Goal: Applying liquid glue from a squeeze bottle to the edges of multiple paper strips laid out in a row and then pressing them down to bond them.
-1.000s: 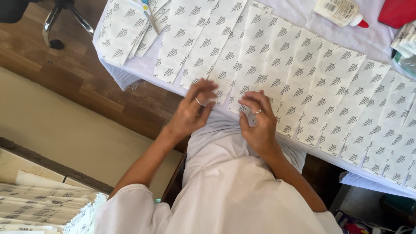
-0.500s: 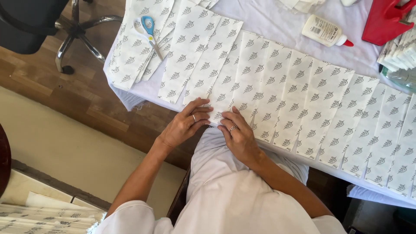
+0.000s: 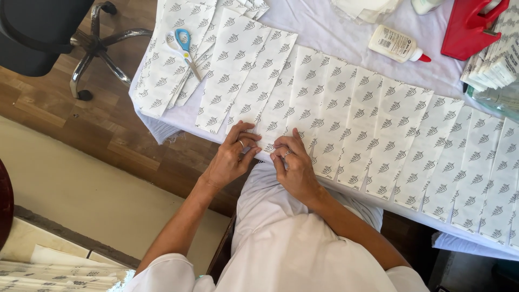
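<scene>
the person sits at a counter (image 3: 346, 32) with a white cloth on it. a long row of white paper strips with small grey leaf prints (image 3: 378, 124) lies across the cloth, side by side, each one lapping a bit over the next.

both hands rest at the near edge of the counter, close to the body. the left hand (image 3: 231, 158) and the right hand (image 3: 292, 165) sit just beside each other. their fingertips press down on the near end of one printed paper strip (image 3: 275, 108). neither grip is wrapped around anything; the fingers are bent and pinch lightly at the paper's edge. the right hand wears a ring.

the strip runs long-ways away from the hands, up and a bit to the right. its near end is under the fingers, and both hands are about as near to it.

blue scissors (image 3: 184, 44) lie on a loose pile of strips far to the left. a white glue bottle with a red tip (image 3: 399, 44) and a red plastic thing (image 3: 470, 27) lie at the far side.
</scene>
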